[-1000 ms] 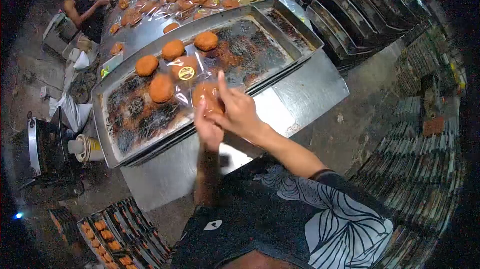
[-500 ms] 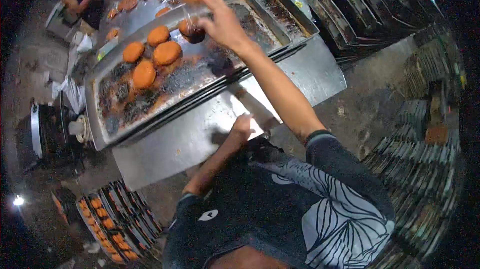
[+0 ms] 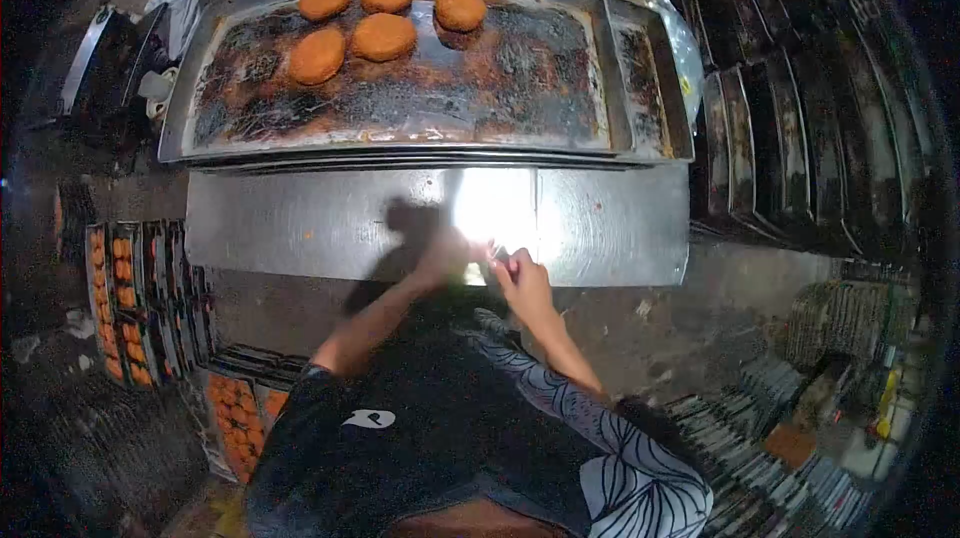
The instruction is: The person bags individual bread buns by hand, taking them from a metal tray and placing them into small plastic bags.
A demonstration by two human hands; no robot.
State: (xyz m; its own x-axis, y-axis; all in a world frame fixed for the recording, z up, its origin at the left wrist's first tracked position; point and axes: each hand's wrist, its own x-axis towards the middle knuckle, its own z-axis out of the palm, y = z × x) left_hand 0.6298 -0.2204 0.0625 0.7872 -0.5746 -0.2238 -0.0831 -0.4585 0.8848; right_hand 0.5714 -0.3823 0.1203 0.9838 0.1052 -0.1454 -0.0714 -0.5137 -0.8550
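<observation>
Head view, left fingers (image 3: 476,251) blurred, opening unclear, right fingers (image 3: 519,260) curled, any hold indistinct.

tabletop (image 3: 270,218): metal, smooth, glossy | tray (image 3: 545,48): metal, scorched, rough-looking | buns (image 3: 384,37): matt | sheeting (image 3: 683,46): clear plastic, glossy | shirt (image 3: 450,408): cloth, matt

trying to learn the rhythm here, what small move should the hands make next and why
I'd ease the fingertips slightly apart, to check what is between them. The left hand and right hand nearly meet at the near edge of the metal table, anything held there is too blurred to tell, and the five round buns lie untouched on the tray.
</observation>
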